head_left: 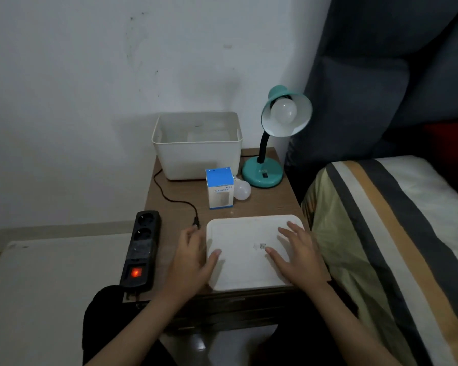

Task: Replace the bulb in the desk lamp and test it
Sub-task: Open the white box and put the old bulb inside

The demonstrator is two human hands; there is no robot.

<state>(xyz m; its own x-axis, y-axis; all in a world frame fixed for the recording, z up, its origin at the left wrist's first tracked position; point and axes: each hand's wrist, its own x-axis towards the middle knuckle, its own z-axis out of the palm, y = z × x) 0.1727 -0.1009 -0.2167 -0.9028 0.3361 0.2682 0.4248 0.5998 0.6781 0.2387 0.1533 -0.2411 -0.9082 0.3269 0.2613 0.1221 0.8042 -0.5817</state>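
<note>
Resting my right hand (299, 249) flat on the white lid (249, 260) while my left hand (193, 257) clasps its edge, I face the unlit teal lamp (275, 138) behind the spare bulb (241, 190), blue box (219, 187), bin (197, 146), and, seemingly unplugged, its cord (169, 196) beside the power strip (142, 249).
</note>
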